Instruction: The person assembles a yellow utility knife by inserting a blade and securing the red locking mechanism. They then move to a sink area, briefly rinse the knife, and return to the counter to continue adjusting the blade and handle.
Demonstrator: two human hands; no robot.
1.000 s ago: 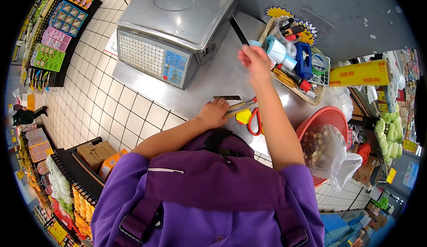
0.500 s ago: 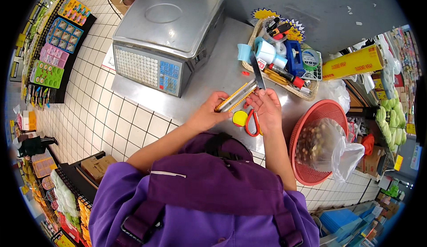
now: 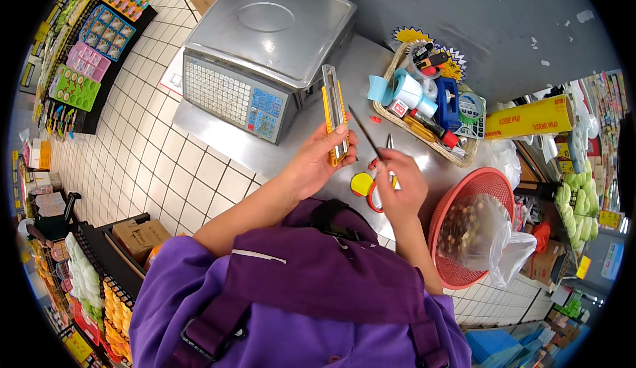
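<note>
My left hand [image 3: 317,155] is closed around a yellow utility knife [image 3: 335,106] with a metal channel, held upright over the steel counter [image 3: 308,149]. In my right hand [image 3: 401,184] a thin dark blade [image 3: 364,128] is pinched, its free end pointing up and left toward the knife but apart from it. Beneath my right hand lie red-handled scissors [image 3: 374,198], partly covered by it. A round yellow piece [image 3: 362,184] rests next to them, and a small red scrap [image 3: 375,119] lies nearer the basket.
A weighing scale [image 3: 265,27] with a keypad stands at the back left. To the right is a wicker basket [image 3: 457,159] of tape, markers and tools. A red plastic basket [image 3: 450,278] holds a clear bag [image 3: 474,235] of round brown items. A yellow box [image 3: 530,117] lies beyond.
My left hand has turned the knife from slanting to nearly upright. My right hand has drawn back toward me, and the blade has swung to point up-left, clear of the knife.
</note>
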